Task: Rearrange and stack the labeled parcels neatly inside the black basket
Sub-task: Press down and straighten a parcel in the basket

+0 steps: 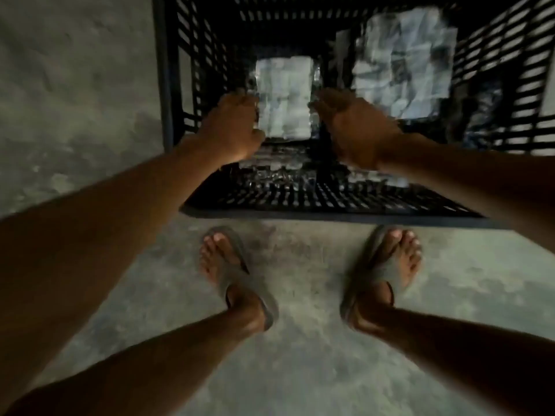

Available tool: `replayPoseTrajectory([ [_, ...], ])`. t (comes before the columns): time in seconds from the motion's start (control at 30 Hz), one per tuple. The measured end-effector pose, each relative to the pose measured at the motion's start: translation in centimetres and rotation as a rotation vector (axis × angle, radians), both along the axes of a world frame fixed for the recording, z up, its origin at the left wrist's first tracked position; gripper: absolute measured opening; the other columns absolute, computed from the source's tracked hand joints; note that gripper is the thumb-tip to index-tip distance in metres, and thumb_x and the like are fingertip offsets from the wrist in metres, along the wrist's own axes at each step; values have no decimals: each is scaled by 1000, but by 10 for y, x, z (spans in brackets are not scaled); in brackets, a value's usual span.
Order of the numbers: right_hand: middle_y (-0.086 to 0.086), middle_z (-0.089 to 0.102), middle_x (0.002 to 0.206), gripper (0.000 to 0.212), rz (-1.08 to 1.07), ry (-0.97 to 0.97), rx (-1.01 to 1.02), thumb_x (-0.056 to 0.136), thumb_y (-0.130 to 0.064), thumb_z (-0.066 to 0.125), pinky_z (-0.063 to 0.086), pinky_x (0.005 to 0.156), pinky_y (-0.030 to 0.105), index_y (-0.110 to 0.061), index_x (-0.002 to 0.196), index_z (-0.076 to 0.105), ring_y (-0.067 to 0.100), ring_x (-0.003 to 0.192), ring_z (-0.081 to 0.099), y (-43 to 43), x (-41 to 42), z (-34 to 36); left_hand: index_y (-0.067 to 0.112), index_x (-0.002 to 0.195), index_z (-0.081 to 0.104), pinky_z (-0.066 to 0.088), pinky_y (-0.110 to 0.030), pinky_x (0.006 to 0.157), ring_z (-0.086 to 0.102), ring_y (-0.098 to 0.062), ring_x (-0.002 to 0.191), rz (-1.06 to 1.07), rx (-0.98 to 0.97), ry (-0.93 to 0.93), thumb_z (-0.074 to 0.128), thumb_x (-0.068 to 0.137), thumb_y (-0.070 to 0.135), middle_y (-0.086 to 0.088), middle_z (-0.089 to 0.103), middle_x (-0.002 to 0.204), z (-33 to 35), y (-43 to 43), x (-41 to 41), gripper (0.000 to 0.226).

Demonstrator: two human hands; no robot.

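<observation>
— Looking down from the head camera, what do you see?

— Both arms reach into a black basket (330,213) that stands on a grey concrete floor (75,85). Two feet in sandals (381,274) stand just in front of its near wall.

— Where are the parcels?

— Inside the basket. One parcel with a white label (283,100) sits between the two hands, towards the left half. A second, larger parcel (402,67) with a crumpled white label lies further back on the right, near the right wall. More plastic-wrapped packs (279,172) show low down by the near wall, too blurred to count.

— And the hands?

— The left hand (232,130) is curled at the left edge of the nearer parcel, fingers bent against it. The right hand (356,127) is spread flat beside its right edge. Motion blur hides the contact, so I cannot tell whether either one actually grips it.
</observation>
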State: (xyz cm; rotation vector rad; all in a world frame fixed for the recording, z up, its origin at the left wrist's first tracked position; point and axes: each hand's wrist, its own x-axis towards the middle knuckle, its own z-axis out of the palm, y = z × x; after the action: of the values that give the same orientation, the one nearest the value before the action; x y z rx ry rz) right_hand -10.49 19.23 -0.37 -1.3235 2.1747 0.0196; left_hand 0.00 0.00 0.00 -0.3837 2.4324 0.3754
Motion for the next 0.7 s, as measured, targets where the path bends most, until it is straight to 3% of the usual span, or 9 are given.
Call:
replayPoseTrajectory([
  [0.1,25,-8,163,104,172,130,6,83,-24,70,17,121,50,2,154,-1,40,151,-5,-22,-8,-51,3,158,-4,7,-42,126,-8,-32,155,-186,-104,-187,55,95,31,-17,-9,167,-40,-16,-19,90],
  [0.2,30,-18,159,125,243,221,92,77,-40,74,7,123,49,7,150,-15,43,149,-14,-38,-12,-80,1,154,-20,5,-46,126,-21,-34,152,-333,-221,-304,56,93,34,-20,-24,163,-72,-23,-31,104],
  [0.3,34,-22,156,129,269,250,162,76,-47,72,9,122,53,11,147,-19,47,147,-15,-43,-15,-93,0,152,-26,5,-48,125,-25,-36,150,-303,-311,-327,55,92,34,-21,-31,160,-93,-16,-26,106],
  [0.37,37,-20,155,117,240,273,154,83,-42,64,12,119,58,14,147,-16,51,146,-14,-42,-9,-107,3,154,-21,2,-44,124,-23,-31,152,-282,-311,-59,45,98,29,-21,-21,163,-121,-12,-8,90],
  [0.43,44,3,154,75,179,357,-14,92,-21,38,27,111,66,20,146,7,57,144,6,-42,-3,-124,7,155,-18,-6,-35,124,-21,-22,153,-332,-302,410,17,106,22,-21,-7,165,-151,-18,4,62],
  [0.5,44,30,146,65,181,430,-73,84,-9,19,44,95,68,19,140,34,58,136,31,-41,1,-134,8,157,-10,-14,-28,123,-12,-19,155,-350,-355,427,-1,105,27,-15,-11,167,-154,-23,3,56],
  [0.53,42,33,146,68,190,441,-73,81,-9,15,45,94,68,16,140,37,56,137,33,-39,1,-143,5,158,1,-16,-29,121,1,-24,156,-327,-376,427,0,103,35,-17,-4,167,-149,-24,0,62],
  [0.6,40,29,149,68,139,406,-74,81,-7,14,42,95,67,13,143,34,53,139,30,-37,5,-142,-1,156,13,-14,-37,122,15,-37,153,-297,-347,344,33,96,42,-24,8,165,-139,-21,-4,77],
  [0.7,41,-3,155,64,122,416,-28,94,-8,29,26,110,65,17,148,6,55,145,1,-39,4,-125,-1,156,-9,-13,-38,122,-6,-36,154,-203,-440,329,66,68,44,-23,-14,164,-116,-4,-5,123],
])
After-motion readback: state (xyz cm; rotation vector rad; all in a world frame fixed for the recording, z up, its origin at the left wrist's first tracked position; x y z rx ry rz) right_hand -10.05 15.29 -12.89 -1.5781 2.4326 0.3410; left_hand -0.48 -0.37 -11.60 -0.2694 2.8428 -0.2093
